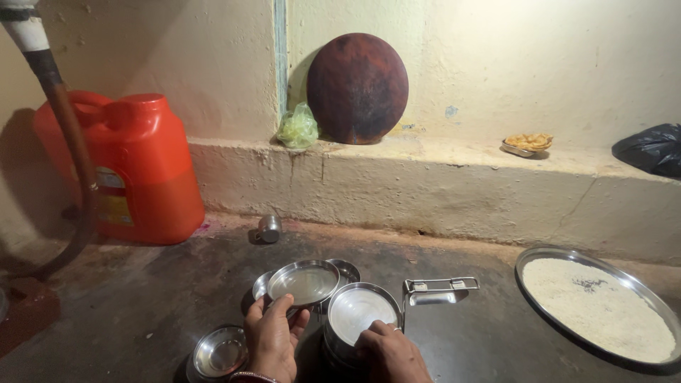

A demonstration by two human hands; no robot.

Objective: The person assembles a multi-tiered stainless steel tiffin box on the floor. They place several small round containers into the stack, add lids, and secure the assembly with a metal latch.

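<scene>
A: State the left hand point(272, 340).

B: Its fingers point(280, 306) pinch the rim of a shallow round steel lid point(303, 281), holding it level above a steel bowl point(345, 269) so that the lid sits clear of the rim below.

A: And the right hand point(389, 354)?

B: It steadies a round steel tiffin container point(355, 315) on the dark worktop point(142, 312), fingertips curled over its near rim. The clasp frame point(440, 289) stands swung open just beside it. A small steel bowl point(220, 351) rests near the left hand.
</scene>
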